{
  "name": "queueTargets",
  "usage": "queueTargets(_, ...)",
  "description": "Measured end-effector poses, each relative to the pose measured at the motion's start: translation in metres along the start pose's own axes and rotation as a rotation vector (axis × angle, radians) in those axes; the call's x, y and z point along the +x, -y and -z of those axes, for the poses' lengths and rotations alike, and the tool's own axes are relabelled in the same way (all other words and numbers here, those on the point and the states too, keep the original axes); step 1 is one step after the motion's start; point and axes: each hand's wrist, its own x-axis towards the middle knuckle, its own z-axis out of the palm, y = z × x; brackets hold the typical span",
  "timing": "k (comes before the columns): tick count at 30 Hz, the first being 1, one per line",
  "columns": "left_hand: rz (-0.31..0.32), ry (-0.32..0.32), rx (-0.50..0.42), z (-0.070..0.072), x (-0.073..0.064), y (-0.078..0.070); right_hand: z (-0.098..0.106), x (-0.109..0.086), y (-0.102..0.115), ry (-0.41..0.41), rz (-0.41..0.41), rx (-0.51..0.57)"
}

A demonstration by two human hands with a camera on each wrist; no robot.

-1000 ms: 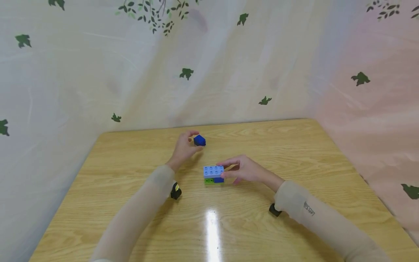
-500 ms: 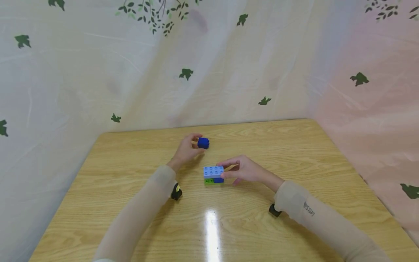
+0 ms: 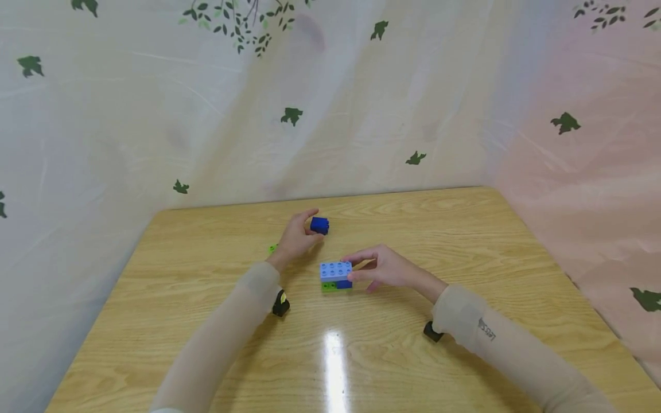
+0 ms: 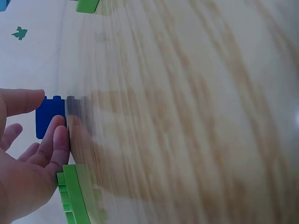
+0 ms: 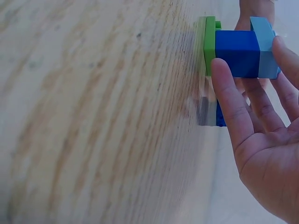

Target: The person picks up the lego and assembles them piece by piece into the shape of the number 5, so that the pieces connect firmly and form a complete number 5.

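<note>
Near the back of the table lies a dark blue toy building brick [image 3: 319, 225] on its side, studs toward the right. My left hand [image 3: 296, 235] is spread around its left end; in the left wrist view the thumb touches a corner, while the index finger stands apart in the head view. To the front right is a stack of bricks: a light blue brick [image 3: 334, 270] on top, another dark blue brick [image 5: 237, 53] beneath, a green plate [image 5: 210, 46] as base. My right hand [image 3: 384, 267] holds the stack's right end between thumb and fingers.
A green studded plate [image 4: 74, 193] lies behind my left wrist, mostly hidden in the head view. Small black devices [image 3: 280, 304] are strapped at both sleeves. A patterned cloth wall [image 3: 330, 115] rises behind the wooden table [image 3: 413, 355].
The loose dark blue brick has turned from tilted to studs facing right, slightly rightward. My left index finger has straightened off it, and the green plate has come into view. The right hand stays still.
</note>
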Motion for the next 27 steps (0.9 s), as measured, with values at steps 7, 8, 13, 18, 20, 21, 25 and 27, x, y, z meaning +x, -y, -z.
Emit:
queueTargets(7, -0.014, 0.020, -0.001, 0.0006, 0.0016, 0.0019, 0.0004, -0.0012, 0.0006, 0.001, -0.009, 0.008)
queueTargets(8, -0.009, 0.021, -0.007, 0.0008, 0.0015, 0.0022, 0.0004, -0.0012, 0.0006, 0.003, -0.009, 0.009)
queueTargets(13, 0.028, 0.032, -0.029, 0.0021, 0.0002, 0.0026, 0.0001, 0.0000, 0.0001, 0.009, -0.007, 0.011)
queueTargets(18, 0.046, 0.069, -0.040, 0.0022, 0.0009, 0.0010, -0.0003, 0.0000, -0.0001, 0.014, -0.001, 0.014)
queueTargets(20, 0.040, 0.079, -0.020, 0.0013, 0.0026, 0.0008, -0.0004, -0.0004, 0.0001, 0.013, -0.005, 0.017)
queueTargets(21, 0.034, 0.085, -0.013, 0.0008, 0.0036, 0.0007, -0.0004, -0.0006, 0.0002, 0.012, -0.009, 0.018)
queueTargets(25, 0.030, 0.115, 0.008, -0.0016, 0.0079, -0.0012, -0.0001, -0.0012, 0.0009, 0.013, -0.012, 0.026)
queueTargets(27, 0.054, 0.136, -0.013, -0.0022, 0.0089, -0.0023, -0.0001, -0.0008, 0.0012, 0.021, -0.010, 0.032)
